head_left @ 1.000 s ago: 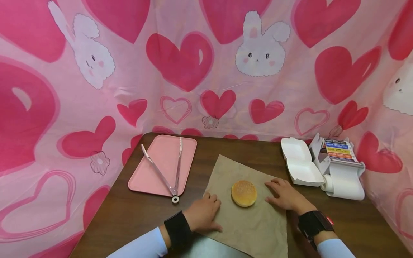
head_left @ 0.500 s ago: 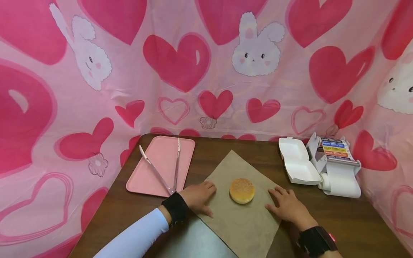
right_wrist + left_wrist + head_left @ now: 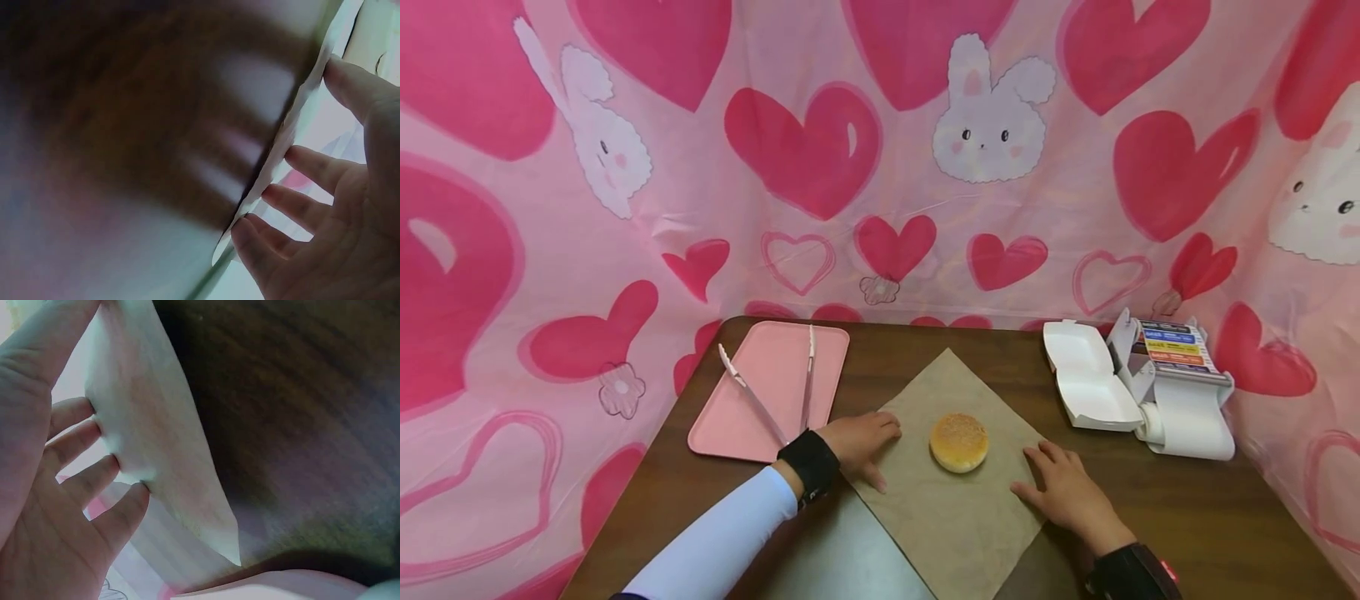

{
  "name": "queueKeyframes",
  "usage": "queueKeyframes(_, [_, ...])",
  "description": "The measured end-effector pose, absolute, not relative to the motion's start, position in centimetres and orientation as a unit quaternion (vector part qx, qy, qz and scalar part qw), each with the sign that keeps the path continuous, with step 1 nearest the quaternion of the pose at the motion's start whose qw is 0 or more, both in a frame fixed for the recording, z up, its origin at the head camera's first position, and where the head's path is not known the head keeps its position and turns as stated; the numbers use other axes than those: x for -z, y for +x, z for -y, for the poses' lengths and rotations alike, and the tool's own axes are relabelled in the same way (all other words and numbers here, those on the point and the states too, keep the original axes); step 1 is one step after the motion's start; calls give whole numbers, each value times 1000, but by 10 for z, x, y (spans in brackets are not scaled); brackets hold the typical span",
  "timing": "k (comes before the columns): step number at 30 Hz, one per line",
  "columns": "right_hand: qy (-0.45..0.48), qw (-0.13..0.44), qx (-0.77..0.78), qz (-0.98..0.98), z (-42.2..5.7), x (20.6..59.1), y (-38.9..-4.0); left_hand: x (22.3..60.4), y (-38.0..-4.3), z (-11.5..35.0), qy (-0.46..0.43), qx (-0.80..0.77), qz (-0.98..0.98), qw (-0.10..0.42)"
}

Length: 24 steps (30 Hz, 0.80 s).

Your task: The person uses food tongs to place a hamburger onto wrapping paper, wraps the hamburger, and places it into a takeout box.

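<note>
A square of brown paper (image 3: pixel 951 533) lies on the dark wooden table, one corner pointing to the far side. On it sits a round golden bun (image 3: pixel 959 442). My left hand (image 3: pixel 859 442) rests on the paper's left edge, fingers extended and fingertips on the sheet; in the left wrist view its fingertips touch the paper (image 3: pixel 144 412). Opposite, my right hand (image 3: pixel 1067 492) touches the right edge with spread fingers. The right wrist view shows those fingertips against the paper's edge (image 3: pixel 281 140), nearly side-on. Neither hand grips the bun.
At the left, metal tongs (image 3: pixel 754 400) lie spread on a pink tray (image 3: pixel 827 354), their hinge end hidden by my left hand and wrist. An opened white box (image 3: pixel 1086 379) stands at the back right, beside a rack of coloured boxes (image 3: pixel 1176 346) with a white roll (image 3: pixel 1195 417).
The brown paper has turned clockwise under my hands, with the bun still on it. My left hand has moved away from me, my right hand slightly towards me.
</note>
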State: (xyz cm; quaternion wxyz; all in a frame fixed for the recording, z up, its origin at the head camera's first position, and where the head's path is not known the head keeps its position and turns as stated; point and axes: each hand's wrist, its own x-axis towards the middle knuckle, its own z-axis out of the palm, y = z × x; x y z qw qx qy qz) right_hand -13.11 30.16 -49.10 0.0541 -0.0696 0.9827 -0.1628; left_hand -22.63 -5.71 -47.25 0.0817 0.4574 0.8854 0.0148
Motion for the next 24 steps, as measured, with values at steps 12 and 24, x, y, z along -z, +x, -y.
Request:
queueKeyframes(12, [-77,63,151,-984,-295,488,-136,469,-228,64,437,-29,-894,95])
queueKeyframes(24, [-71,61,138,-986,-295,481,-130,453,-245,31,413,-1,-901,137])
